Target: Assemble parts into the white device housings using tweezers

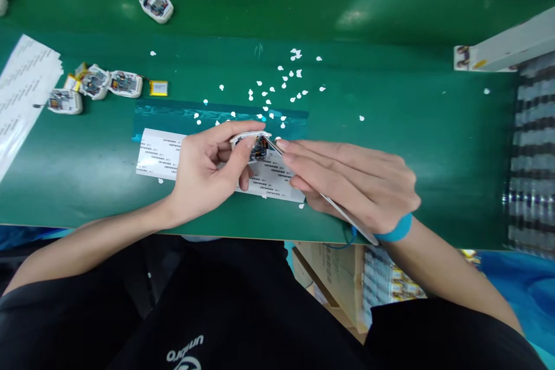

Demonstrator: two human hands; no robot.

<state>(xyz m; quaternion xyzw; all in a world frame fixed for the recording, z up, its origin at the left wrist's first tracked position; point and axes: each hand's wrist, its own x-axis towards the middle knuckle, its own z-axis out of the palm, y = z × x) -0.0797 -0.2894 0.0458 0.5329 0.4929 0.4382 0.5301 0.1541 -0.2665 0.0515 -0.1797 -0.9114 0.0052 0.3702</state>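
Note:
My left hand (206,170) grips a small white device housing (260,147) with its circuit board exposed, thumb across its face and fingers behind. In my right hand (355,179) is a pair of metal tweezers (342,212), pinched between thumb and fingers. The tweezers' tips reach the right side of the housing; whether they hold anything there is too small to tell. Beneath both hands lies a white printed sheet (158,153), partly covered by them. Small white round stickers with tabs (265,93) are scattered on the green mat just beyond the hands.
Several open housings (125,84) sit at the left, with a yellow-edged battery (158,88) beside them. Another housing (156,6) stands farther back. A printed sheet (26,87) lies far left. At right are a white bar (511,40) and stacked clear trays (533,156).

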